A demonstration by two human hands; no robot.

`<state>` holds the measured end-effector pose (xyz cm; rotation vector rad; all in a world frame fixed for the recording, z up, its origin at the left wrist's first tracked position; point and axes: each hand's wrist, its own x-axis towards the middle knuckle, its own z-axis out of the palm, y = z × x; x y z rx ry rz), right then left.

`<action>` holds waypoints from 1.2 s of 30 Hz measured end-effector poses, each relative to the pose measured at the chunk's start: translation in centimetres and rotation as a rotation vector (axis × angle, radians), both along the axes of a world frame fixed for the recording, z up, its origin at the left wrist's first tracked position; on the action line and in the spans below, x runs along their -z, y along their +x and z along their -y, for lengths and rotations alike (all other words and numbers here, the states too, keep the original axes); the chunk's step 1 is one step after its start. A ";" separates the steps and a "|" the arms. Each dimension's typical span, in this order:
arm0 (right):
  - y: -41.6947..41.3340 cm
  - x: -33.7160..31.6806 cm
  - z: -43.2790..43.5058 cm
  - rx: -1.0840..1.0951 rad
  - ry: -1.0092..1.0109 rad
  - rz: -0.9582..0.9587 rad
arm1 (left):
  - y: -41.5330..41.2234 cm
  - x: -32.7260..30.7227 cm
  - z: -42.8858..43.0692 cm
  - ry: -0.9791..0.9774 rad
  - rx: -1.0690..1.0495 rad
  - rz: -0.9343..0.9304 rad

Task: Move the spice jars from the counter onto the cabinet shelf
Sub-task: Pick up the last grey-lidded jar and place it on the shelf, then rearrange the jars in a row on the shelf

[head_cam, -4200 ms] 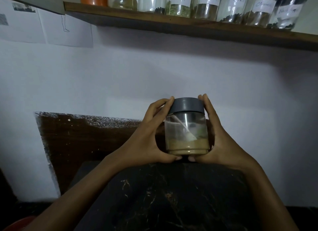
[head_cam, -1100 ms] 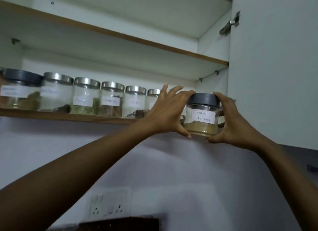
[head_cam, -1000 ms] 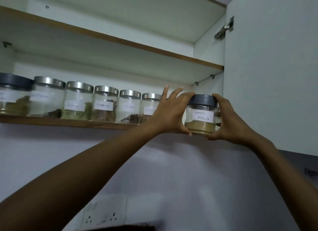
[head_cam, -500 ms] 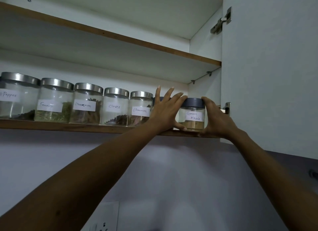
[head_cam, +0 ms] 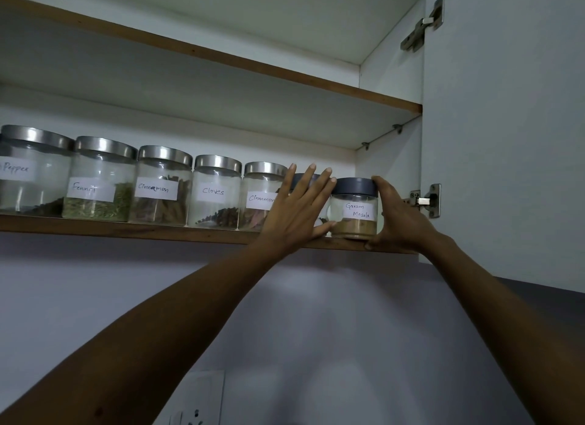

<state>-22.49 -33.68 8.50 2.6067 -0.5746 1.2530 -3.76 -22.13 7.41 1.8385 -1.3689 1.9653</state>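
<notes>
The Garam Masala jar [head_cam: 354,215], clear glass with a dark grey lid and brown powder, stands on the wooden cabinet shelf [head_cam: 126,229] at its right end. My right hand [head_cam: 399,218] grips its right side, with fingertips on the lid and the thumb by the base. My left hand [head_cam: 297,212] lies against its left side with straight, spread fingers, the thumb touching the base. A row of steel-lidded jars fills the shelf to the left: Pepper [head_cam: 28,177], Fennel [head_cam: 98,187], Cinnamon [head_cam: 161,190], Cloves [head_cam: 215,196] and a second Cinnamon [head_cam: 259,196].
A dark-lidded jar [head_cam: 302,179] is mostly hidden behind my left hand. The open cabinet door [head_cam: 506,139] with its hinge [head_cam: 427,199] stands close on the right. An upper shelf [head_cam: 221,57] runs above the jars. A wall socket [head_cam: 196,405] sits below.
Both hands lifted the Garam Masala jar from the counter up to the shelf and set it down at the right end. My left fingers now lie straighter.
</notes>
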 end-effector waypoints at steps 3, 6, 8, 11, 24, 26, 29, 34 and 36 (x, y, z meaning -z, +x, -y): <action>0.2 0.3 0.3 -0.038 -0.010 -0.005 | 0.1 0.1 0.1 -0.008 0.016 0.004; 0.6 1.2 0.7 -0.066 0.061 -0.002 | 0.2 0.5 -0.1 -0.009 0.044 0.022; 1.1 2.2 0.5 -0.125 0.184 0.030 | 0.3 1.2 -0.2 0.010 0.056 0.052; 2.3 3.4 0.6 -0.251 0.295 0.091 | 0.6 2.3 -0.7 0.050 0.052 0.086; 3.6 4.9 -0.4 -0.112 0.251 0.218 | 1.0 3.4 -1.5 0.118 0.043 0.067; 3.6 6.0 -1.6 0.061 0.024 0.242 | 1.3 4.0 -2.7 0.118 0.060 0.076; 4.2 7.3 -3.9 0.126 -0.250 0.247 | 2.4 4.5 -5.5 0.129 0.040 0.099; 7.4 7.8 -9.1 0.092 -0.422 0.265 | 4.6 4.2 -12.0 0.109 0.024 0.102; 9.1 7.8 -11.7 0.038 -0.456 0.276 | 5.6 4.2 -15.4 0.095 0.013 0.103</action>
